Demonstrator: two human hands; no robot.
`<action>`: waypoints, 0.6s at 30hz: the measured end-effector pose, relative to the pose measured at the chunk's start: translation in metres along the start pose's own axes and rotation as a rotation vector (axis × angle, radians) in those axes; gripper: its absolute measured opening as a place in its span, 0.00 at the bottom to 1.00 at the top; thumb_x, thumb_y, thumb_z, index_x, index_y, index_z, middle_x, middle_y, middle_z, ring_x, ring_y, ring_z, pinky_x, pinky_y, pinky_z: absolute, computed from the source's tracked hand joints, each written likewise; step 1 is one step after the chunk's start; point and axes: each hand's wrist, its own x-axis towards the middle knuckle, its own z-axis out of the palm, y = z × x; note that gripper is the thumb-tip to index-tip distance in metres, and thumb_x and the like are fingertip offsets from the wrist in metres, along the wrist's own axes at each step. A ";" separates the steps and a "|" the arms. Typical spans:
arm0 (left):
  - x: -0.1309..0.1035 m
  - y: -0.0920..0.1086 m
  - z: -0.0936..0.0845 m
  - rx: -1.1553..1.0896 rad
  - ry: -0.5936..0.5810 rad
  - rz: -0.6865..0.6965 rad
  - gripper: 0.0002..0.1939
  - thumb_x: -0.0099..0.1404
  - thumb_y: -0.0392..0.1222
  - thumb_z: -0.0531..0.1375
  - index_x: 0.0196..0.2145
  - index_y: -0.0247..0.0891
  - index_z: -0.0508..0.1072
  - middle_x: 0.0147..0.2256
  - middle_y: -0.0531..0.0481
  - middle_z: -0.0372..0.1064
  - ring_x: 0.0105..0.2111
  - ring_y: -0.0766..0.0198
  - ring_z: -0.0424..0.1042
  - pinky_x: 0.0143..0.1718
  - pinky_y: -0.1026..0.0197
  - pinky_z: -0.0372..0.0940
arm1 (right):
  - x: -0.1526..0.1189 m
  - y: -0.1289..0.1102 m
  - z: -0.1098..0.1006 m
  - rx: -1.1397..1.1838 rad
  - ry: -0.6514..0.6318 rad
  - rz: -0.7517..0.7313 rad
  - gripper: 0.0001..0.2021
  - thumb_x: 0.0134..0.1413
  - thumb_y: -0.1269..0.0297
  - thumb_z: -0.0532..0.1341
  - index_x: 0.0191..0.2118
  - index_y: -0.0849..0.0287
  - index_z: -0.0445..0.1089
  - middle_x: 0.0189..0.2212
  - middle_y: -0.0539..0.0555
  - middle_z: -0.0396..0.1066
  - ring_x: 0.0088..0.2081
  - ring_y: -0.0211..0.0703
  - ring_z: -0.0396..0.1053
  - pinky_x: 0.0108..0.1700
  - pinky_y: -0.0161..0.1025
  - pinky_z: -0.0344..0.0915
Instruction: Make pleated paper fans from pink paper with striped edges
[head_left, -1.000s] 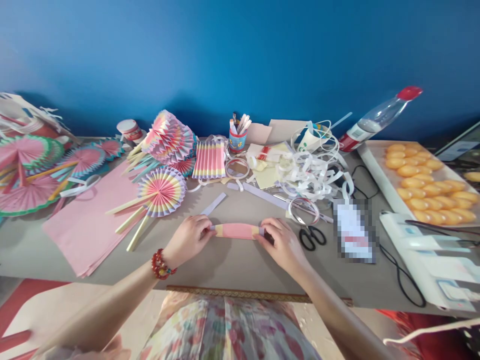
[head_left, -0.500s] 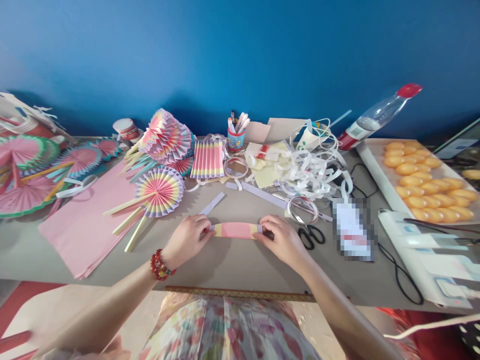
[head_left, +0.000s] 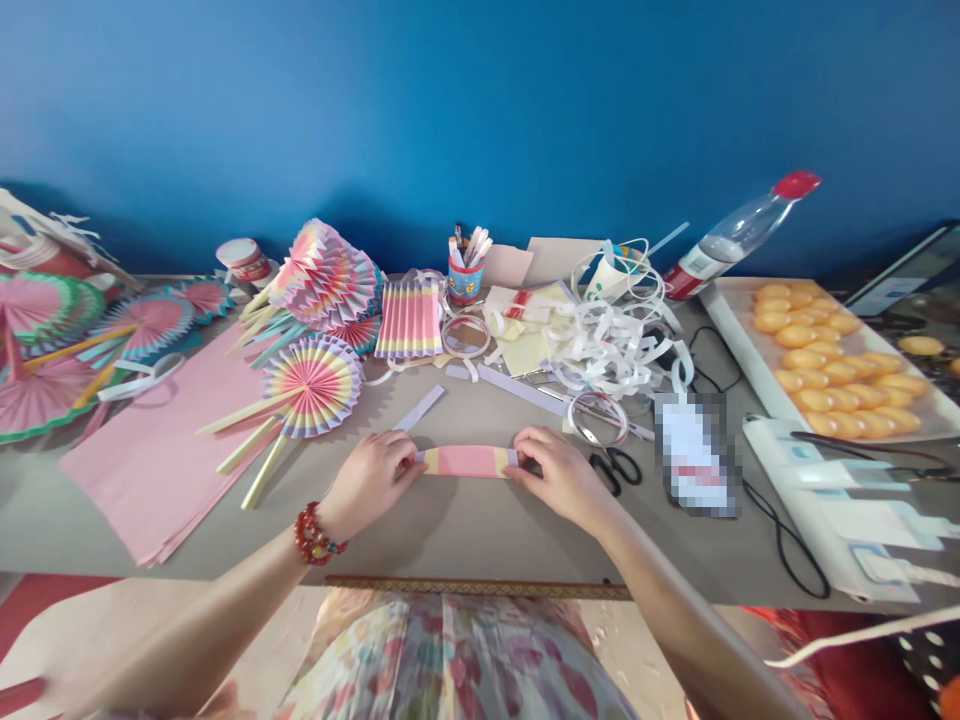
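Observation:
A folded paper strip (head_left: 466, 461), pink in the middle with yellow and lilac ends, stretches between my hands just over the table. Its left end is pinched by my left hand (head_left: 375, 470), which has a red bead bracelet at the wrist. My right hand (head_left: 556, 470) grips the other end between thumb and fingers. Near my left fingers lies a lilac paper strip (head_left: 420, 408). Black-handled scissors (head_left: 616, 468) rest beside my right hand, partly under a roll of tape (head_left: 598, 418). A pleated paper piece (head_left: 409, 318) stands behind the strip.
To the left are a pleated paper fan (head_left: 311, 387) and pink sheets (head_left: 142, 480). Curled white strips (head_left: 611, 345) pile up behind the scissors. A leaning bottle (head_left: 739, 240), a tray of yellow oval pieces (head_left: 930, 425) and a power strip (head_left: 817, 520) occupy the right.
The view has shifted slightly, so the table's things appear a little further left. Both hands keep the same hold on the paper strip.

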 end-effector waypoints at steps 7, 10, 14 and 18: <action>0.001 0.001 0.000 -0.011 -0.011 -0.010 0.12 0.69 0.42 0.54 0.28 0.38 0.66 0.29 0.50 0.69 0.32 0.60 0.69 0.36 0.59 0.59 | -0.003 0.000 0.001 0.007 0.009 0.000 0.09 0.56 0.67 0.65 0.29 0.57 0.64 0.35 0.52 0.69 0.38 0.45 0.66 0.40 0.39 0.62; 0.001 0.001 0.000 -0.015 -0.012 -0.010 0.12 0.69 0.42 0.54 0.28 0.38 0.66 0.29 0.51 0.68 0.32 0.61 0.69 0.36 0.59 0.59 | -0.004 -0.001 0.001 0.003 0.013 0.001 0.08 0.56 0.68 0.65 0.30 0.57 0.65 0.35 0.52 0.69 0.38 0.45 0.66 0.40 0.39 0.62; 0.000 0.000 0.001 -0.007 -0.013 -0.006 0.12 0.69 0.41 0.54 0.28 0.38 0.66 0.29 0.51 0.67 0.32 0.61 0.68 0.36 0.59 0.59 | -0.005 -0.002 0.002 -0.005 0.026 -0.014 0.07 0.56 0.69 0.64 0.30 0.57 0.65 0.35 0.52 0.69 0.37 0.44 0.66 0.40 0.39 0.62; 0.000 0.000 0.001 0.005 -0.021 -0.012 0.11 0.69 0.41 0.54 0.28 0.38 0.66 0.30 0.51 0.68 0.33 0.60 0.69 0.37 0.59 0.59 | -0.005 -0.001 0.004 -0.002 0.044 -0.030 0.08 0.57 0.68 0.64 0.30 0.57 0.64 0.35 0.52 0.68 0.37 0.44 0.65 0.39 0.39 0.62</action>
